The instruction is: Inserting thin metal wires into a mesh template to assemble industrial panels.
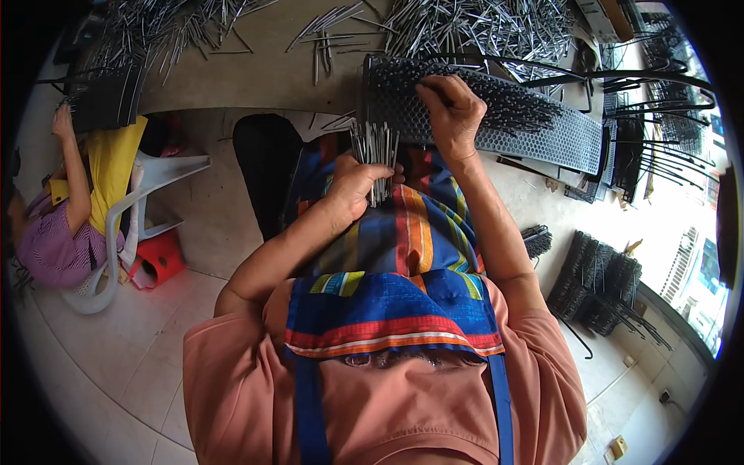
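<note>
My left hand (350,186) is wrapped round an upright bundle of thin metal rods (375,143) above my lap. At the top of a long perforated metal panel (570,147), my right hand (456,112) is closed, thumb and fingertips pinched together. Whatever may be between those fingertips is too small to make out. Many short dark rods (515,105) stand in the panel's holes along its upper and middle part. The panel slants down to the right, its left end close to the bundle.
Large heaps of loose metal rods (496,31) cover the back of the table (256,81). At the left another person (66,225) sits by a pale plastic chair (120,213), one hand at a dark panel (108,97). Black racks filled with rods (593,279) stand on the floor at right.
</note>
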Action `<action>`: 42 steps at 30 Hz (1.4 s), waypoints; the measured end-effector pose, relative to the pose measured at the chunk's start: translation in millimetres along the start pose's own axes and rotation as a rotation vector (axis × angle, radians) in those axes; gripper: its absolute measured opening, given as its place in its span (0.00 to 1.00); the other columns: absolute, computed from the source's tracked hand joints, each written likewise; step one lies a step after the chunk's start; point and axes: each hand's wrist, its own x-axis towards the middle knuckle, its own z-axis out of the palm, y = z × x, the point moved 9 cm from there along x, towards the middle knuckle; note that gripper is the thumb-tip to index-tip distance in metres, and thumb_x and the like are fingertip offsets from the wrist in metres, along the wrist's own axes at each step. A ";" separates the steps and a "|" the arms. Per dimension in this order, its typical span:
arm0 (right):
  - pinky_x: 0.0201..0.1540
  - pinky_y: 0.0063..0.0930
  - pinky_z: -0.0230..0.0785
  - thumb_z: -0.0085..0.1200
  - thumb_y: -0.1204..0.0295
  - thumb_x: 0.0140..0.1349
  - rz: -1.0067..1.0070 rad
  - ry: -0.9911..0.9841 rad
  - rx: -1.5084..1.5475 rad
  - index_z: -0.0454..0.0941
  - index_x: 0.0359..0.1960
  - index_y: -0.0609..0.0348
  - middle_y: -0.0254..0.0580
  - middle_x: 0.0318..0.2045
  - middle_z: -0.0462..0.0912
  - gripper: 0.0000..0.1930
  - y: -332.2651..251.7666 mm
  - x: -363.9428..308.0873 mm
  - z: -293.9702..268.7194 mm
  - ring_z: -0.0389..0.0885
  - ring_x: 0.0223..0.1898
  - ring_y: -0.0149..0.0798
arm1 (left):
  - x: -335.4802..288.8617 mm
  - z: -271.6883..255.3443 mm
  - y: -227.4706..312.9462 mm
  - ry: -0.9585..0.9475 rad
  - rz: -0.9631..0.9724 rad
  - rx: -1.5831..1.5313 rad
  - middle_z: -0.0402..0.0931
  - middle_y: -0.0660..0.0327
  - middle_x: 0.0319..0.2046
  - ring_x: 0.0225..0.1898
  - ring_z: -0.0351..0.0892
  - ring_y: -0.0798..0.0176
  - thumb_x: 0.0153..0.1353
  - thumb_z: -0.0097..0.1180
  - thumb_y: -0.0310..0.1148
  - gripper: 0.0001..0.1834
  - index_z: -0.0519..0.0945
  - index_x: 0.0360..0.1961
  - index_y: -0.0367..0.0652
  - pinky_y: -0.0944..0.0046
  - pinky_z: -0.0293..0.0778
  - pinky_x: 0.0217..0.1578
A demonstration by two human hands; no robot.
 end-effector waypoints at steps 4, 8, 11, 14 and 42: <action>0.28 0.23 0.68 0.62 0.81 0.51 -0.049 -0.074 -0.076 0.83 0.31 0.63 0.41 0.23 0.79 0.06 4.0 5.0 7.1 0.78 0.23 0.31 | -0.4 1.9 4.1 0.011 0.000 -0.037 0.83 0.50 0.32 0.31 0.85 0.55 0.49 0.55 0.13 0.16 0.78 0.42 0.32 0.58 0.83 0.34; 0.30 0.26 0.71 0.62 0.78 0.53 -0.085 -0.200 -0.174 0.84 0.33 0.62 0.45 0.27 0.82 0.06 1.2 -1.3 16.7 0.83 0.26 0.39 | 0.8 2.0 2.4 -0.011 -0.012 -0.105 0.83 0.49 0.32 0.30 0.85 0.54 0.50 0.56 0.14 0.15 0.79 0.41 0.31 0.58 0.83 0.33; 0.30 0.25 0.71 0.62 0.76 0.55 -0.093 -0.028 -0.132 0.83 0.34 0.64 0.40 0.26 0.83 0.06 1.7 -12.5 -2.1 0.82 0.26 0.35 | -0.4 6.1 -0.3 -0.062 -0.050 -0.135 0.83 0.49 0.32 0.30 0.85 0.54 0.50 0.56 0.15 0.15 0.79 0.41 0.32 0.58 0.83 0.33; 0.26 0.23 0.69 0.63 0.75 0.55 0.291 -0.226 0.102 0.82 0.34 0.65 0.34 0.22 0.81 0.07 29.7 -34.6 3.7 0.79 0.23 0.28 | -3.7 16.5 7.5 -0.113 -0.028 -0.076 0.83 0.50 0.31 0.29 0.85 0.54 0.51 0.57 0.15 0.14 0.79 0.41 0.32 0.58 0.83 0.32; 0.30 0.24 0.70 0.66 0.76 0.50 -0.031 -0.042 -0.263 0.84 0.32 0.61 0.39 0.26 0.82 0.08 10.4 -2.7 -12.9 0.81 0.26 0.31 | -1.1 7.7 6.1 0.017 -0.001 0.018 0.83 0.51 0.29 0.26 0.84 0.56 0.51 0.57 0.16 0.10 0.79 0.36 0.32 0.61 0.83 0.28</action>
